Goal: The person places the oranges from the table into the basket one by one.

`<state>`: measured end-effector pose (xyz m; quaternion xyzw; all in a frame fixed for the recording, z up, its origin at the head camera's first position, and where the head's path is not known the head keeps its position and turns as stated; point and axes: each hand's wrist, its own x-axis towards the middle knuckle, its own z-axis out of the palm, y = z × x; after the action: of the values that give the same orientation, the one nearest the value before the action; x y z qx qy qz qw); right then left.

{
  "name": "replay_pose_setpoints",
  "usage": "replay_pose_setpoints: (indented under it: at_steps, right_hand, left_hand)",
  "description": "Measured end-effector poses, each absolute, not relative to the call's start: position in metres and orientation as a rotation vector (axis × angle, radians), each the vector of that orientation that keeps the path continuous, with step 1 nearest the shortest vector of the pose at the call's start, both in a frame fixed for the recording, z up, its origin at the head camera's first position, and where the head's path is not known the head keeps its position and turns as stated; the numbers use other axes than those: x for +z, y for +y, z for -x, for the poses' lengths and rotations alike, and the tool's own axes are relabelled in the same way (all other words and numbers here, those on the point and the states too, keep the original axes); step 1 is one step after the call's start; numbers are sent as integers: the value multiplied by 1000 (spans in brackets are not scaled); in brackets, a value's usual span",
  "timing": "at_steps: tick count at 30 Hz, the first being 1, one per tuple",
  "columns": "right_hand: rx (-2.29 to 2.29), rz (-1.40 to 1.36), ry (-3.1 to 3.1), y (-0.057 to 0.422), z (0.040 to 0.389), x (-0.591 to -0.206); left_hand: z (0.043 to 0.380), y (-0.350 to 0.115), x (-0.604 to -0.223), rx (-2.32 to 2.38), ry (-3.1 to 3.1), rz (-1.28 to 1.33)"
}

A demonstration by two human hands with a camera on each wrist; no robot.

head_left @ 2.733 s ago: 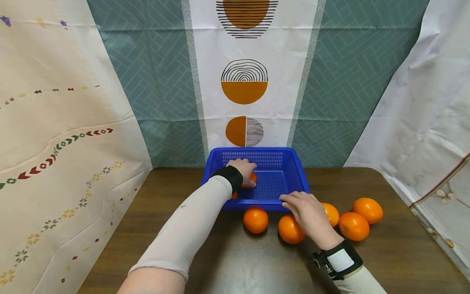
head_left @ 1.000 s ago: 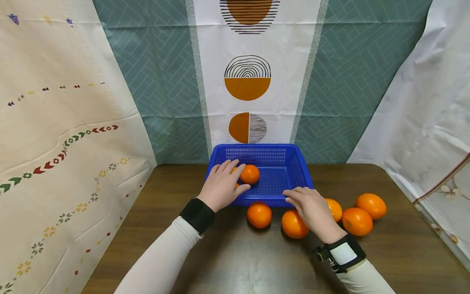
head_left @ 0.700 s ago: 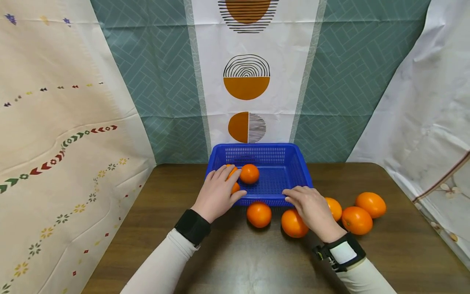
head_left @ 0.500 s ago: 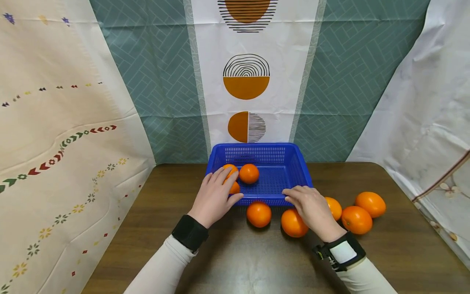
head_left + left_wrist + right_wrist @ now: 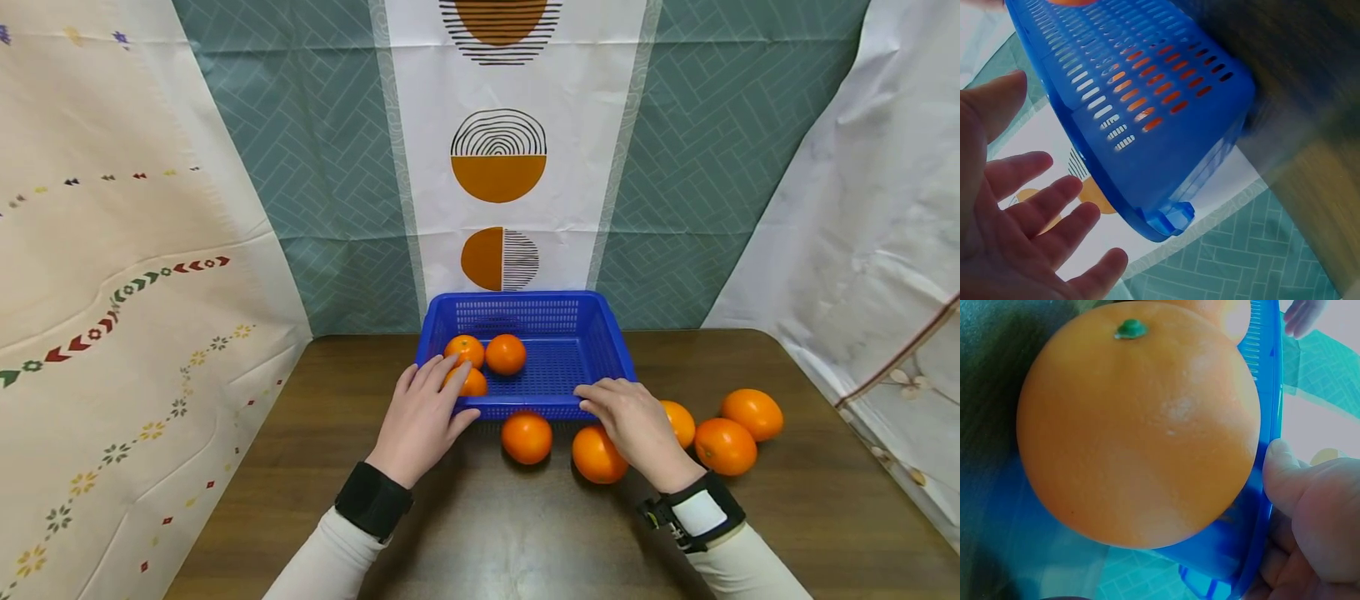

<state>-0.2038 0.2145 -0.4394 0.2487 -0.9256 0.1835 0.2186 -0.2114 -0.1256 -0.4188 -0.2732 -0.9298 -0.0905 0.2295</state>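
Oranges [image 5: 527, 437], eight of them in my head view, are split between the blue basket [image 5: 525, 402] and the worktop [image 5: 525, 542]. Three sit inside the basket: two side by side in its left half, and one nearer its front left corner. The basket itself stands near the middle of the worktop's back edge. Five more lie outside: one just beside the front wall, one to its right and partly covered by the right hand [image 5: 630, 425], and three strung out toward the worktop's right edge, the outer two close together.

I see the person's left hand [image 5: 420, 417] wide, its fingers stretched out at the basket's front left corner and holding nothing (my left wrist feed shows the fingertips spread beside the rim). The right hand is narrow, bent over the front rim near the right corner, holding it between thumb and fingers. One orange with a green stem end [image 5: 1130, 329] fills much of my right wrist feed, in front of the basket wall.

Behind the back edge hangs a teal and white cloth [image 5: 322, 167]; a cream cloth [image 5: 150, 333] runs down past the left edge.
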Motion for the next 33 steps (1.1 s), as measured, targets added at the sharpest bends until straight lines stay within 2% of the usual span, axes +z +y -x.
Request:
replay_pose_setpoints:
  at_steps: [16,33]
  right_hand:
    - [503,-667,-2585,213,203,-438]
    - [505,-660,-2612,214,204,-438]
  left_hand:
    - [205,-134,-433,-259,-2509,724]
    - [214,-131,-414,-197,-2496,821]
